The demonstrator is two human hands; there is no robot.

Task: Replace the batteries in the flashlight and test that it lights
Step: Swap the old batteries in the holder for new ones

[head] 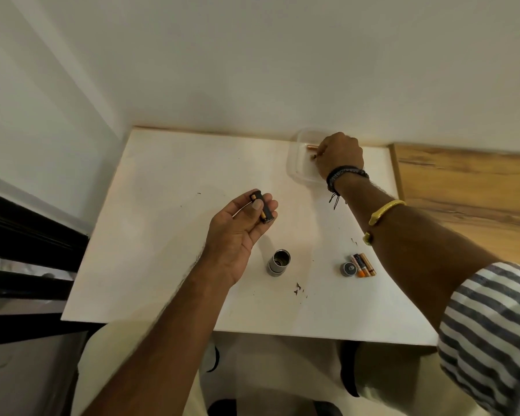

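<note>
My left hand [240,226] is palm up over the white table [168,235], holding a black battery holder [263,207] with a gold-topped battery in it. The silver flashlight body [279,262] stands upright on the table, its open end up. Its tail cap [348,269] lies to the right beside three loose batteries [362,265]. My right hand [339,156] reaches into a clear plastic container [297,163] at the table's back edge, fingers closed on a copper-coloured battery [312,147].
The table stands in a corner against white walls. A wooden surface [469,181] adjoins it on the right. Dark specks mark the tabletop near the front. My legs show below the front edge.
</note>
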